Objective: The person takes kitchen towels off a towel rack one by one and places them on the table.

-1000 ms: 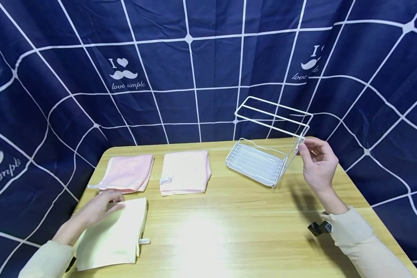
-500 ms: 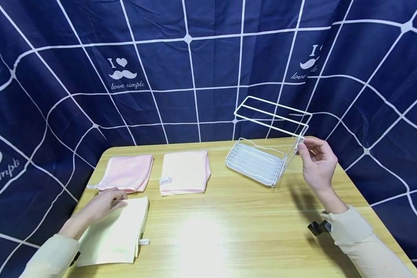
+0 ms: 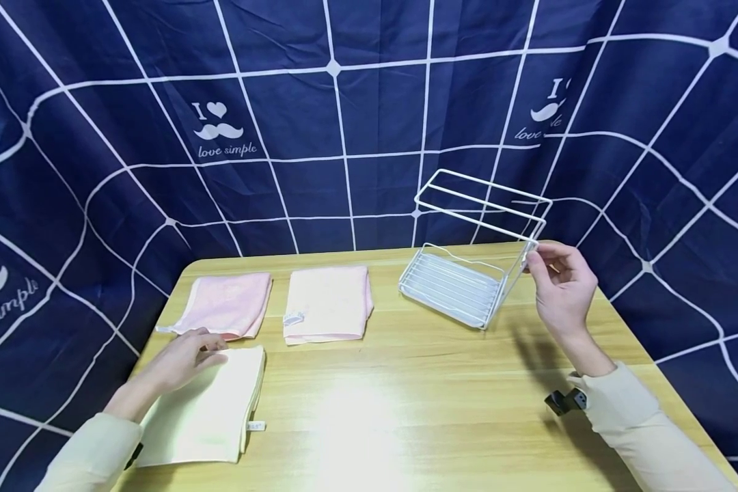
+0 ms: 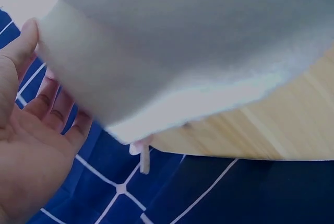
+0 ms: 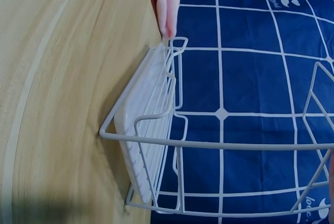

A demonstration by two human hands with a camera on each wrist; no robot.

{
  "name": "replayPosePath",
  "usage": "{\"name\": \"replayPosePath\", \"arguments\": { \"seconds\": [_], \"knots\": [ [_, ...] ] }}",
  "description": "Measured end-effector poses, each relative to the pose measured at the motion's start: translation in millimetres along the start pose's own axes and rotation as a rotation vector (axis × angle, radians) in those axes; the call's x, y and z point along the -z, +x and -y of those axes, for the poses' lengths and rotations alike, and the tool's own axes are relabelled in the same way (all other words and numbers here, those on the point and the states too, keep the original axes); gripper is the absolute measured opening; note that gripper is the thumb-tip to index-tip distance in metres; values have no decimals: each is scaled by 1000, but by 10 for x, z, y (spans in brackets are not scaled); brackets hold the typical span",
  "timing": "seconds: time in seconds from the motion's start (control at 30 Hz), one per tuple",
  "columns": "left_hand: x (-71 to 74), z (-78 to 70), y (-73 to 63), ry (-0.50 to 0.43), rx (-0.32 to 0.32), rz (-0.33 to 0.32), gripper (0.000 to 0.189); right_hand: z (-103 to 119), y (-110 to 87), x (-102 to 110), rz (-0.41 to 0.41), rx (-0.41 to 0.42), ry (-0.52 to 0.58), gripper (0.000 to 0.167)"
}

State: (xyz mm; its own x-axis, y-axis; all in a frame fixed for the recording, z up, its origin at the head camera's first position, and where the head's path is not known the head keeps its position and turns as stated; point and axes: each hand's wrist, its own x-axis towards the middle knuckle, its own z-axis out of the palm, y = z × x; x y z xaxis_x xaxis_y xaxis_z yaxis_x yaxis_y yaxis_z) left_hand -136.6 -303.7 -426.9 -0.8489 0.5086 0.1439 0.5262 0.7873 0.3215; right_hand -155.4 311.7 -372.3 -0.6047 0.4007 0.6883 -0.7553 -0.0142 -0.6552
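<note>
My left hand (image 3: 181,362) pinches the far edge of a folded pale yellow towel (image 3: 206,417), at the table's front left. In the left wrist view, thumb and fingertips meet at the edge of that towel (image 4: 156,51), which fills much of the picture. At the right, my right hand (image 3: 564,287) grips an upper side bar of a white wire rack (image 3: 495,301) between thumb and fingers. The rack stands on the table, with a pale tray (image 5: 138,125) under its slatted base. Its raised upper frame sits higher than the base.
A folded pink towel (image 3: 227,304) lies beyond my left hand. Beside it is a second, paler pink towel (image 3: 327,301) with a white tag. The wooden table (image 3: 443,410) has a bright glare patch. A blue gridded curtain (image 3: 381,116) surrounds its back and sides.
My left hand has shifted slightly forward and right, and the yellow towel's near edge has moved a little away from me. The right hand and rack stay put.
</note>
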Motion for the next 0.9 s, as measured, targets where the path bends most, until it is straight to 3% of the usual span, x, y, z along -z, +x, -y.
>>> {"name": "replayPosePath", "arguments": {
  "seconds": [0.23,0.47,0.63,0.8,0.9],
  "knots": [
    [125,-165,92,-7,22,-62,21,53,5,35,-1,-15,-11,16],
    [289,-432,262,-46,-1,-202,21,189,34,19,1,60,-86,15],
    [376,-663,423,-38,-4,-330,24,351,51,-70,6,53,-34,16],
    [419,-938,595,-35,-19,-444,25,512,55,-187,93,47,-15,20],
    [402,-1107,684,-44,-43,-483,27,574,30,-251,196,89,-163,20]
  ]
}}
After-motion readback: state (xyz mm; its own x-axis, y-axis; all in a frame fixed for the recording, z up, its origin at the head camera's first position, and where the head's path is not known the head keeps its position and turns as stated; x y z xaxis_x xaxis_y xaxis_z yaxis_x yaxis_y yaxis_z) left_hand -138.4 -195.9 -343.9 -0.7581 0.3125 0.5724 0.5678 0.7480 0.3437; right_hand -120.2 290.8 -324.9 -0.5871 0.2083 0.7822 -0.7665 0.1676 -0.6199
